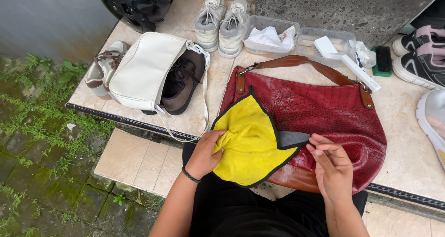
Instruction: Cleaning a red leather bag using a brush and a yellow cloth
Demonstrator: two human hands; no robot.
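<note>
While the left hand grips a bunched yellow cloth at its 9 o'clock edge, the cloth lies across a red bag on the tiled ledge, and the right hand pinches the cloth's 3 o'clock corner.

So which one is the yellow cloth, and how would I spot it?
Find the big red handbag with brown straps on the tiled ledge. The yellow cloth lies over its near left corner, between the left hand and right hand. It is the only bright yellow thing, edged in black with one corner folded to show grey.
</note>
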